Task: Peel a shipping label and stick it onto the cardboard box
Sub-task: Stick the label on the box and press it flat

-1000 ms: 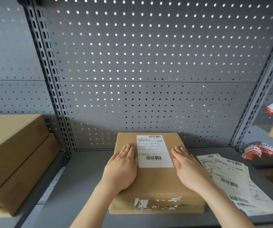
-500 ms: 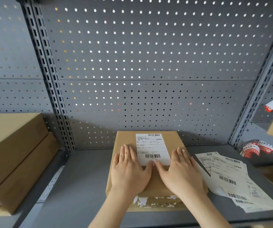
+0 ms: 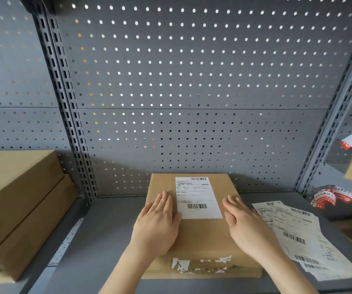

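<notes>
Label applied — hands flat on box top.

The shipping label (image 3: 198, 197) lies flat on the cardboard box (image 3: 200, 236), which sits on the grey shelf (image 3: 107, 230). Left hand (image 3: 158, 223) and right hand (image 3: 247, 225) rest open, palms down, either side of it, holding nothing. Thin paper, likely to crease — press from its edges. Loose label sheets (image 3: 298, 236) lie just right; stacked cartons (image 3: 15, 204) stand well left.

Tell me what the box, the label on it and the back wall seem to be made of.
Box: brown cardboard, matte; torn white paper remnants on its front edge suggest a paper skin. Label: white printed paper with barcodes, lying flat, likely self-adhesive. Back wall: grey perforated panel, probably painted sheet metal; light shines through its regular holes.
</notes>
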Motion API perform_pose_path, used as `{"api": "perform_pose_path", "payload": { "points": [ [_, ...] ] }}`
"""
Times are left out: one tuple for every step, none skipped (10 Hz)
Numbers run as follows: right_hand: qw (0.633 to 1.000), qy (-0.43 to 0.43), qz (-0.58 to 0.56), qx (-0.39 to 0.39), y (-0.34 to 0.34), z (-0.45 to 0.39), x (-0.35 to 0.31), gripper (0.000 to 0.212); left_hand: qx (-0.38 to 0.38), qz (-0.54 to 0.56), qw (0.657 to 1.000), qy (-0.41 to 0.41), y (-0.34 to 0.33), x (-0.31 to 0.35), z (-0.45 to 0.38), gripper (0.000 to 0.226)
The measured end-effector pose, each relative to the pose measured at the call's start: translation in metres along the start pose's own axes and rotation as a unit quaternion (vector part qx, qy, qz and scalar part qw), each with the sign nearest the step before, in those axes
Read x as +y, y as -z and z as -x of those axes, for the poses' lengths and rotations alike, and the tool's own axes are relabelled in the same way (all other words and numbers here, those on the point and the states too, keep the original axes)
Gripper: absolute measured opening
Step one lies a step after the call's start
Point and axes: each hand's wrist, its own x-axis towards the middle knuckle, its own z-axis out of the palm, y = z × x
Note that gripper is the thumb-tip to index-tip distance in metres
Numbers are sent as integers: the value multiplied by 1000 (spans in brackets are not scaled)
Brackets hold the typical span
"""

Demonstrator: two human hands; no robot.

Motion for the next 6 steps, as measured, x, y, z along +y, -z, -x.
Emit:
{"api": "perform_pose_path", "payload": {
  "points": [
    [1000, 19, -18, -4, 4, 1, 5, 44, -7, 6, 1000, -10, 0, -5, -1, 55],
    [999, 39, -22, -1, 4, 2, 9, 44, -5, 13, 1000, -14, 1, -7, 0, 53],
    [998, 46, -39, 9, 2, 2, 13, 44, 0, 18, 1000, -11, 1, -6, 0, 53],
    [997, 55, -44, 0, 2, -3, 15, 44, 4, 22, 1000, -3, -1, -4, -2, 53],
    [997, 57, -48, -6, 4, -8, 16, 45, 11, 23, 1000, 5, -3, -2, -5, 53],
    [997, 65, -52, -4, 4, -10, 19, 45, 11, 20, 1000, 12, -3, 0, -6, 53]
  ]
}}
